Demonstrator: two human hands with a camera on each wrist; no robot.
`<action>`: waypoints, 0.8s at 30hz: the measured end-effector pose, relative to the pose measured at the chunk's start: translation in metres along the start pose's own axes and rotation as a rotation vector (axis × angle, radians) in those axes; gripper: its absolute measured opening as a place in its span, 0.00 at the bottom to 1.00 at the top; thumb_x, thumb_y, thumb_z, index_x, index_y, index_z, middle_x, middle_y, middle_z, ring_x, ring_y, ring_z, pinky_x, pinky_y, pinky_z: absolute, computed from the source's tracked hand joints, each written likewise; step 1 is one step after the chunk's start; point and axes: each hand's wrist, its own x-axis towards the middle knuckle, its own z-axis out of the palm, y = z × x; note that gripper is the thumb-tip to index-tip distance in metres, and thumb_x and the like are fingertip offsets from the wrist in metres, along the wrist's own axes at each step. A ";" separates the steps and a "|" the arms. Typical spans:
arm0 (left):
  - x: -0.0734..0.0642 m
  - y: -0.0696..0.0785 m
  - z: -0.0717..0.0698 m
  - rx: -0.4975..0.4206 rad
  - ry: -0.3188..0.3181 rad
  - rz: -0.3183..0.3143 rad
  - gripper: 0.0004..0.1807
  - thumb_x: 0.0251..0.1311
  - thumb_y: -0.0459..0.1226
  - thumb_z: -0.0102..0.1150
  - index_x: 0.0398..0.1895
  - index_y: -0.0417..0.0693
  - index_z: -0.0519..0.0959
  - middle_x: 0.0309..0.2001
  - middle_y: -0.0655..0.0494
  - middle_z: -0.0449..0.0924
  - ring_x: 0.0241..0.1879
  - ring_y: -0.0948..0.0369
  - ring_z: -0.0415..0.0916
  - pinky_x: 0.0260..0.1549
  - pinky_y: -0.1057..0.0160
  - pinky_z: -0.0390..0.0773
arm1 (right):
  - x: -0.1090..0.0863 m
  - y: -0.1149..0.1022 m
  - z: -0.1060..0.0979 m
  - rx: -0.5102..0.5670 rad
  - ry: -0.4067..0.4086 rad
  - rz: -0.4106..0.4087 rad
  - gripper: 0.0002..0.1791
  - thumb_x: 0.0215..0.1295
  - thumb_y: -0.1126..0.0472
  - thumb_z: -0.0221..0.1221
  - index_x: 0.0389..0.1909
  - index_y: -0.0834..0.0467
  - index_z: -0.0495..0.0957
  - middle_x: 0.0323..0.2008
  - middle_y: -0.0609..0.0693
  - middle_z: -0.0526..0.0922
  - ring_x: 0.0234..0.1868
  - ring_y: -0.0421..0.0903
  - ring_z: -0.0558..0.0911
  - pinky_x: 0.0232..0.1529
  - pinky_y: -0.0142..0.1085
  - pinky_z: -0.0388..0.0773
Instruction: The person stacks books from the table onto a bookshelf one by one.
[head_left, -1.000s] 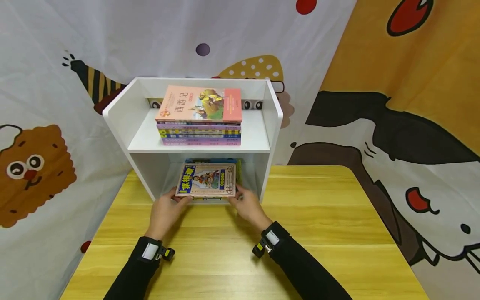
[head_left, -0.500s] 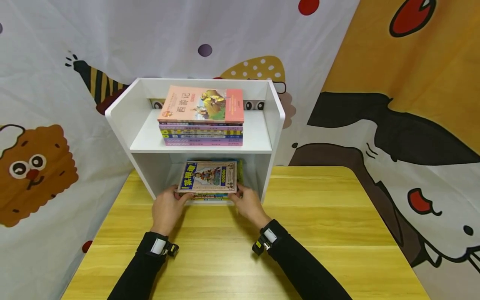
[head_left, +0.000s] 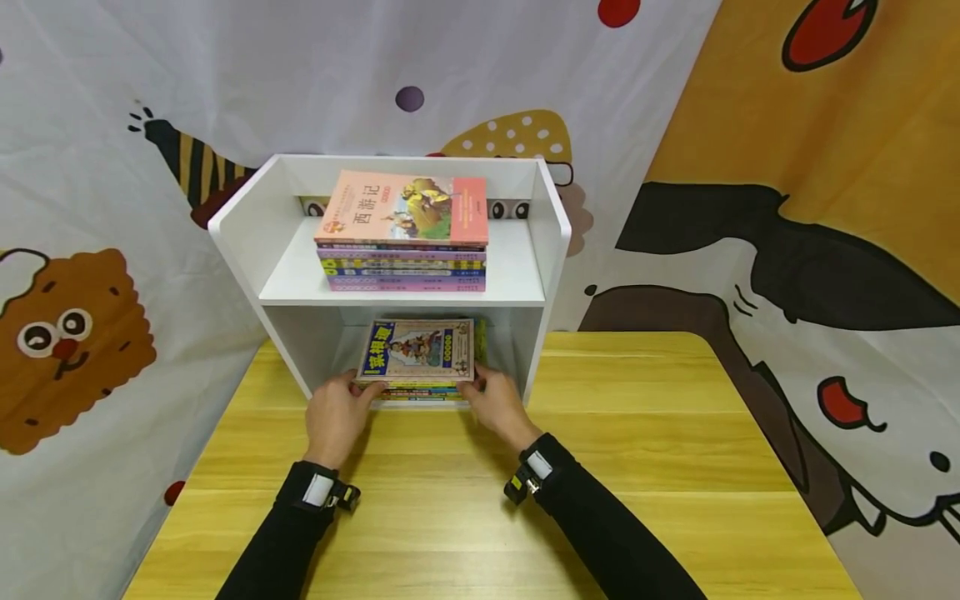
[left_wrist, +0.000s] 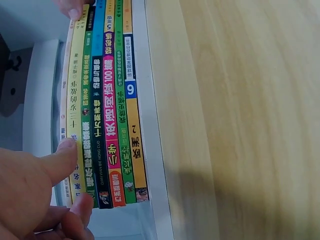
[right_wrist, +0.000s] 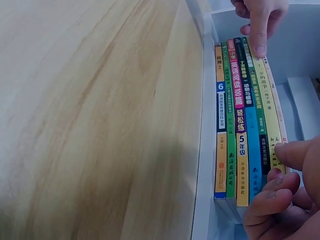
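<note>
In the head view, a beige book (head_left: 420,350) with a blue title strip lies on top of a stack on the lower shelf. My left hand (head_left: 337,419) is at its front left corner and my right hand (head_left: 498,408) at its front right corner. Both thumbs press the front spines near the top, around a yellow book, seen in the left wrist view as a yellow spine (left_wrist: 76,100); the other fingers curl about the stack's ends. Below it, the right wrist view shows a pink-and-yellow spine (right_wrist: 239,100) and an orange-and-blue spine (right_wrist: 220,115), among several others. The fingertips behind are partly hidden.
A white two-tier bookshelf (head_left: 551,250) stands at the back of the yellow wooden table (head_left: 637,467). On its upper shelf lies another stack, topped by a pink book (head_left: 405,208). A cartoon-printed cloth (head_left: 300,67) hangs behind.
The beige book has slid slightly back into the shelf, uncovering more of the spines beneath its front edge. Both hands stay at its corners, the left a little farther right.
</note>
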 end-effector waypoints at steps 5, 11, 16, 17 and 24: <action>0.000 -0.001 -0.003 -0.008 0.002 0.004 0.26 0.48 0.58 0.65 0.34 0.43 0.81 0.13 0.58 0.70 0.09 0.61 0.61 0.04 0.60 0.59 | 0.001 -0.003 0.001 -0.011 -0.002 -0.005 0.35 0.64 0.44 0.55 0.67 0.57 0.62 0.27 0.46 0.75 0.16 0.42 0.71 0.15 0.35 0.69; -0.005 0.004 -0.011 0.038 -0.006 0.005 0.24 0.52 0.56 0.62 0.35 0.43 0.82 0.15 0.55 0.74 0.11 0.61 0.64 0.05 0.61 0.60 | -0.004 -0.004 0.000 -0.014 0.036 -0.010 0.31 0.65 0.45 0.54 0.64 0.56 0.66 0.25 0.45 0.76 0.14 0.41 0.71 0.14 0.35 0.68; -0.010 0.028 -0.032 0.075 0.051 0.053 0.15 0.59 0.50 0.57 0.31 0.48 0.82 0.19 0.55 0.76 0.12 0.60 0.65 0.04 0.60 0.61 | -0.018 -0.012 -0.014 -0.059 0.185 -0.074 0.17 0.65 0.50 0.54 0.44 0.57 0.82 0.16 0.43 0.75 0.11 0.40 0.70 0.14 0.36 0.68; -0.011 0.035 -0.037 0.069 0.068 0.068 0.14 0.60 0.49 0.56 0.28 0.49 0.81 0.19 0.56 0.75 0.12 0.60 0.64 0.04 0.61 0.60 | -0.022 -0.015 -0.019 -0.073 0.210 -0.098 0.15 0.66 0.51 0.54 0.38 0.56 0.83 0.15 0.43 0.75 0.11 0.40 0.69 0.14 0.36 0.67; -0.028 0.072 -0.057 0.025 0.123 0.256 0.10 0.61 0.44 0.54 0.31 0.51 0.82 0.25 0.57 0.81 0.15 0.63 0.69 0.08 0.60 0.68 | -0.053 -0.031 -0.056 -0.171 0.252 -0.255 0.13 0.66 0.55 0.52 0.22 0.46 0.79 0.11 0.41 0.70 0.10 0.38 0.66 0.12 0.33 0.62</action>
